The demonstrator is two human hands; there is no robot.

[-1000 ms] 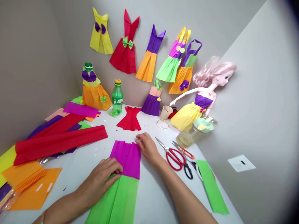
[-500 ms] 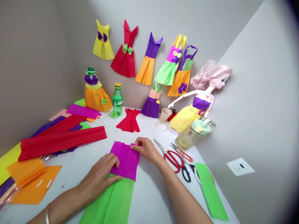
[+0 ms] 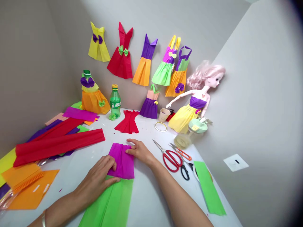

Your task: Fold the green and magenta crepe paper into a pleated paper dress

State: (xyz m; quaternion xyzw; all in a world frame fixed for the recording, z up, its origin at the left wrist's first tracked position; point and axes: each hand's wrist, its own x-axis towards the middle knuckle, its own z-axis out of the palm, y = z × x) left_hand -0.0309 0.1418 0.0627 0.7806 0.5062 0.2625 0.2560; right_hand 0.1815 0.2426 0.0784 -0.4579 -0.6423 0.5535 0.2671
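Note:
A magenta crepe paper piece [image 3: 121,160] lies pleated on the white table [image 3: 151,201], joined at its near edge to a green crepe paper skirt [image 3: 111,205]. My left hand [image 3: 98,179] rests flat on the seam where magenta meets green, fingers stretched out. My right hand [image 3: 139,151] pinches the right upper edge of the magenta paper, folding it inward.
Red-handled scissors [image 3: 169,157], orange scissors [image 3: 182,153] and black-handled scissors lie right of my hand, beside a green paper strip [image 3: 209,189]. Red paper rolls [image 3: 59,145] and orange sheets [image 3: 28,189] fill the left. A tape ring [image 3: 161,126], cup, bottle [image 3: 115,101], doll [image 3: 196,101] and paper dresses stand behind.
My right hand slid from the top right corner of the magenta paper inward, folding its right edge over and narrowing it. My left hand stayed on the seam.

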